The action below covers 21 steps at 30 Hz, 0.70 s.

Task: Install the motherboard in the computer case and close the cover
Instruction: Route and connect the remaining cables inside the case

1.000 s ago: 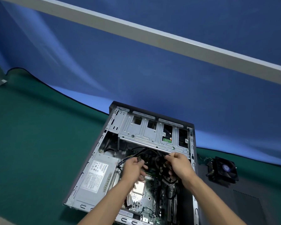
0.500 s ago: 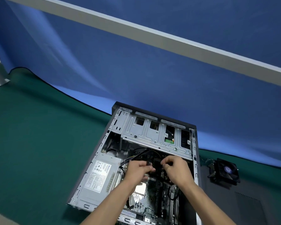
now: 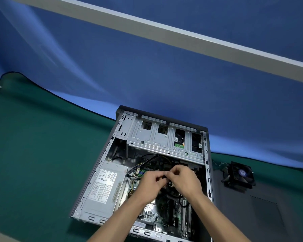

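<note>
An open computer case lies flat on the green mat with its inside facing up. The green motherboard rests in the case floor, partly hidden by my forearms. My left hand and my right hand meet fingertip to fingertip above the board's upper part, both pinching a small black cable connector. Black and coloured cables run from the connector area toward the power supply. The dark side cover lies flat to the right of the case.
A grey power supply fills the case's left side. A silver drive cage spans its far end. A black cooler fan sits on the mat to the right. A blue cloth hangs behind.
Both hands have come together over the board, from slightly apart to fingertips touching on the connector. The camera has tilted a little, so the case sits lower-left in view.
</note>
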### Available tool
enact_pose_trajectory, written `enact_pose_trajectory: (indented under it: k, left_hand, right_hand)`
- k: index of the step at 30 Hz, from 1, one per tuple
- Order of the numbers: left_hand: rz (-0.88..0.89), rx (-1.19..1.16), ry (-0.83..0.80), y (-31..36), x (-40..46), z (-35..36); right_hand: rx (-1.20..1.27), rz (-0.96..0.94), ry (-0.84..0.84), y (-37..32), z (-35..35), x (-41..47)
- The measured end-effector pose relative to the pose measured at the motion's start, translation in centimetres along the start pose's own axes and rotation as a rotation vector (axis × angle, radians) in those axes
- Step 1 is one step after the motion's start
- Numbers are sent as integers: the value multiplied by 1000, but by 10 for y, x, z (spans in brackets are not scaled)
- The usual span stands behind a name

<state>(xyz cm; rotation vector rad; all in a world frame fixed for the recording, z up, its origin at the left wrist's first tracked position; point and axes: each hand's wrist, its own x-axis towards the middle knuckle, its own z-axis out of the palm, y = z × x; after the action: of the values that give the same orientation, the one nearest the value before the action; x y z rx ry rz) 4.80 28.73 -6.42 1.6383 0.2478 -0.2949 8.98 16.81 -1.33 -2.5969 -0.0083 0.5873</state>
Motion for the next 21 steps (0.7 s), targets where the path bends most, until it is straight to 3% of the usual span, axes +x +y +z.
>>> enact_pose_trajectory:
  k: [7,12,21]
  left_hand:
    - [-38,-142,154,3,6,-3]
    - [-125,-276,156,7,3,-14]
    - [287,147,268,4,0,-9]
  right_hand:
    - [250,110,-90,-9,3,12]
    - [356,202,-156,-12,-1,20]
    - [681,338,-241,-5,-13,25]
